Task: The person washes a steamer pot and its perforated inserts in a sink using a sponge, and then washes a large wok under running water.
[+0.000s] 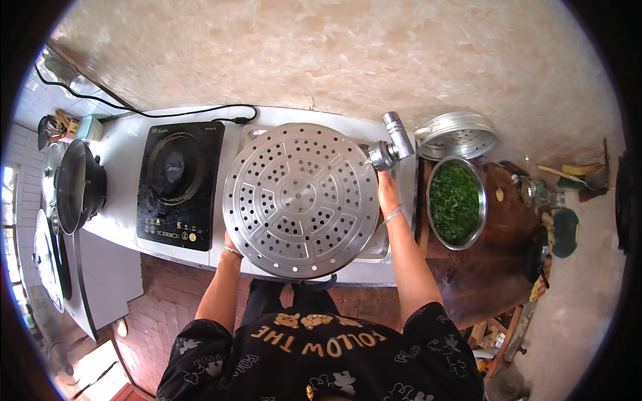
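Observation:
A large round perforated metal steamer tray (pixel 301 200) is held over the sink, between my two hands. My left hand (pixel 231 244) grips its lower left edge, with most of the fingers hidden beneath it. My right hand (pixel 387 193) holds the right edge, just below the metal faucet (pixel 391 143). The tray covers most of the sink (pixel 377 249). To the right, an oval-looking metal bowl (pixel 455 203) holds chopped green leaves. Behind that bowl, a second perforated steamer tier (pixel 456 136) leans against the wall.
A black induction cooktop (pixel 180 185) lies left of the sink, its power cord (pixel 190 109) running along the wall. Further left stand a dark wok (pixel 75 185) and lids. On the right, a wooden table (pixel 481 280) bears jars and a dark pan (pixel 536 254).

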The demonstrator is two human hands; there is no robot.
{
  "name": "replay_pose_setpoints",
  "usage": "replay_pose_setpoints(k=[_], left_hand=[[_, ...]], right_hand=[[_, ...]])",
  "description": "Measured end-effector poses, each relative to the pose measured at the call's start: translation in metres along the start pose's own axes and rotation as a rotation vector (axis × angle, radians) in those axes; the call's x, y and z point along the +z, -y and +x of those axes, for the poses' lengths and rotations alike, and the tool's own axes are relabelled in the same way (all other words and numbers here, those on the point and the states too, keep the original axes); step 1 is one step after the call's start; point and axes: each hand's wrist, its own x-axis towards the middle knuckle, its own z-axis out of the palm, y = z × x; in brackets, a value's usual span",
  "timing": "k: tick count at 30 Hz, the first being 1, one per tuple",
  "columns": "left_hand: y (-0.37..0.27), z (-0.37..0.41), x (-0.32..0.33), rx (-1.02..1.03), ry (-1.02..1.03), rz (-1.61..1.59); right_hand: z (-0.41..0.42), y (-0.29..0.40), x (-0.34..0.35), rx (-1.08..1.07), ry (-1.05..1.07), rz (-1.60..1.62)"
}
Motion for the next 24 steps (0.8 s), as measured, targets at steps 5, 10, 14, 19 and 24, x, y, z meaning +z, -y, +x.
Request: replay_pose_setpoints(k=[5,10,14,19,24], left_hand=[[0.003,0.009,0.003,-0.018,-0.001,-0.023],[0.006,0.023,-0.016,0.054,0.082,-0.026],[0.006,0.037,-0.004,0.048,0.082,0.128],[-0.013,0.072,-0.024,0.021,0.082,0.403],[-0.008,0.048,0.031,-0.192,0.133,0.271]], right_hand=[[0.0,-0.008,-0.005,0.016,0.016,0.13],[-0.025,0.026,0.0,0.031,0.173,0.281],[-0.053,0.059,-0.011,0.03,0.127,0.207],[-0.053,0.067,-0.004,0.061,0.123,0.228],[-0.044,0.054,-0.022,0.055,0.065,0.209]])
